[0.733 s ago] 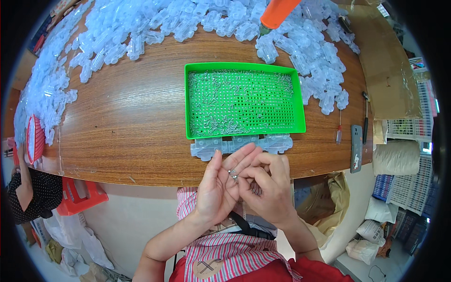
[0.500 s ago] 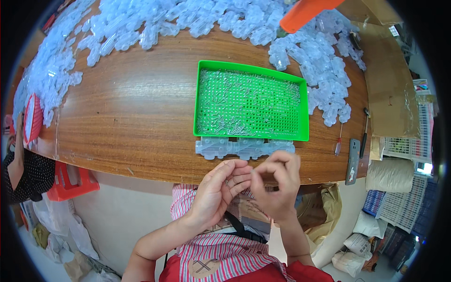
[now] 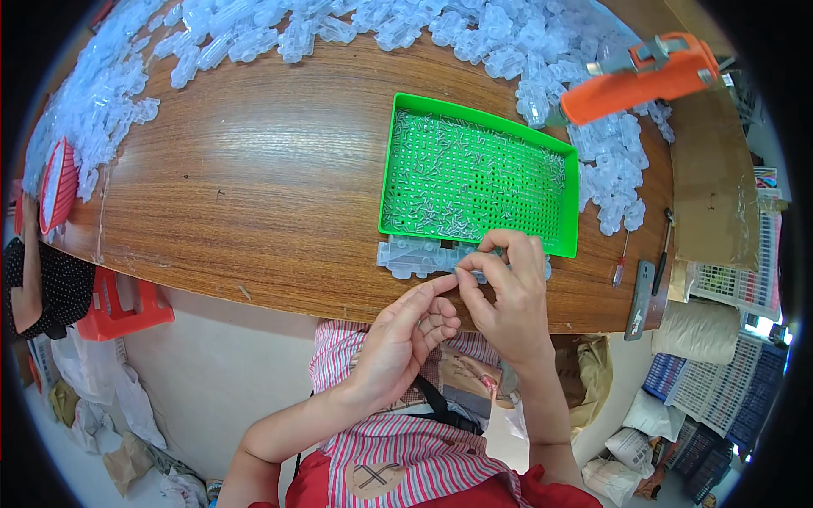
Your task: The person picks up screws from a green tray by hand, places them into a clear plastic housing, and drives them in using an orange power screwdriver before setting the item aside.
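Green tray at twelve o'clock; left hand half-curled, right hand near-pinching (contents unclear): fingertip work, needing steadiness.

Glossy wood-grain tabletop, smooth plastic tray, shiny metal screws, glossy translucent plastic pieces, matt cloth apron.

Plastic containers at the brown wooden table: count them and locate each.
2: a bright green rectangular plastic tray just beyond the person's right hand, and a red ribbed basket at the left end of the table. The heaped translucent plastic pieces may hide others.
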`<state>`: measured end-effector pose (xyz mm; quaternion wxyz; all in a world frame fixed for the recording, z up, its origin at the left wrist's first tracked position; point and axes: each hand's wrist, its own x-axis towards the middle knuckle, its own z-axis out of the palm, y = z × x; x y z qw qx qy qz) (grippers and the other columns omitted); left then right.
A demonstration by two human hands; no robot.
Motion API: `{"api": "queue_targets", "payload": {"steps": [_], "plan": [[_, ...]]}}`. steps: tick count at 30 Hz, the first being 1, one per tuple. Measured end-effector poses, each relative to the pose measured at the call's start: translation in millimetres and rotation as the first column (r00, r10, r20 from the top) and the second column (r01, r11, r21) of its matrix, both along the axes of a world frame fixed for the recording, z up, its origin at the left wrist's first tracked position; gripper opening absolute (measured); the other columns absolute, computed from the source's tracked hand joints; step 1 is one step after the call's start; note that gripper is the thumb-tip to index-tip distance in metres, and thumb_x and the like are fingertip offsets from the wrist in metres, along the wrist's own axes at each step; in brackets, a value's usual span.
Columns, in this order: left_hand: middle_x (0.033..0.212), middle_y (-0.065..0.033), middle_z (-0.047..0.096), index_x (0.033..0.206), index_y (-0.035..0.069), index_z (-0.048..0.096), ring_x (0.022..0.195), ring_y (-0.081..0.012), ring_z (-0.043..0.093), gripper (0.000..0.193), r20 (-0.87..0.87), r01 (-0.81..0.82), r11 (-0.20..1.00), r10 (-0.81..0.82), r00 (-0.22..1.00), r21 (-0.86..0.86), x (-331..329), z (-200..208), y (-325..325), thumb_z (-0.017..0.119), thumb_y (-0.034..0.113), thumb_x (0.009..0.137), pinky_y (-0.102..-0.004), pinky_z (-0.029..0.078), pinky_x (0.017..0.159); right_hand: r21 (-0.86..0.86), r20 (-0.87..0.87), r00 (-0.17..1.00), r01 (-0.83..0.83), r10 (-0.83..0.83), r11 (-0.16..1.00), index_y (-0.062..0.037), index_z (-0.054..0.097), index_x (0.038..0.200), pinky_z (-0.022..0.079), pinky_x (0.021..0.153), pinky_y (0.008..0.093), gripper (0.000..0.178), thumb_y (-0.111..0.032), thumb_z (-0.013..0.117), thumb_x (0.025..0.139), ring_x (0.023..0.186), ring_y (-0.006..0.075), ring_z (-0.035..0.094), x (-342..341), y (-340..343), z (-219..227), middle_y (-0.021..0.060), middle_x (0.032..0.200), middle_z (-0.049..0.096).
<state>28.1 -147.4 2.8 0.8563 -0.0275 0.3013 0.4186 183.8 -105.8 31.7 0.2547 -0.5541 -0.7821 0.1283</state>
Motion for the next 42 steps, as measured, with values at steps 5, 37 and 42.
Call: {"api": "queue_targets", "payload": {"steps": [5, 37, 42], "plan": [[0.094, -0.0040, 0.060, 0.131, -0.002, 0.047, 0.089, -0.0120, 0.061, 0.038, 0.021, -0.011, 1.000, 0.011, 1.000, 0.000, 1, 0, 1, 0.043, 0.022, 0.102, -0.0258, 0.050, 0.083, -0.007, 0.065, 0.997, -0.030, 0.030, 1.000, -0.0035, 0.063, 0.084, 0.041, 0.075, 0.0387, 0.014, -0.003, 0.070, 0.072, 0.087, 0.0274, 0.050, -2, 2, 5, 0.0082, 0.096, 0.054], [0.135, -0.0168, 0.048, 0.143, -0.003, 0.029, 0.124, -0.0220, 0.049, 0.074, 0.173, 0.096, 0.990, -0.113, 0.979, 0.102, 0, 22, 16, 0.019, 0.056, 0.100, -0.0345, 0.039, 0.105, 0.021, -0.002, 0.988, -0.154, 0.154, 0.988, -0.0085, 0.067, 0.089, 0.039, 0.069, 0.0343, 0.018, -0.010, 0.069, 0.071, 0.082, 0.0208, 0.052, -11, -28, 22, 0.0040, 0.097, 0.056], [0.120, -0.0133, 0.059, 0.125, -0.001, 0.050, 0.109, -0.0175, 0.060, 0.042, -0.065, 0.129, 0.989, -0.124, 0.990, 0.071, -4, 15, 11, 0.037, 0.033, 0.103, -0.0315, 0.050, 0.094, -0.019, -0.251, 0.967, 0.029, -0.033, 0.999, -0.0088, 0.069, 0.085, 0.038, 0.062, 0.0318, 0.016, -0.006, 0.073, 0.070, 0.075, 0.0220, 0.047, -6, -28, 18, 0.0074, 0.092, 0.054]]}}
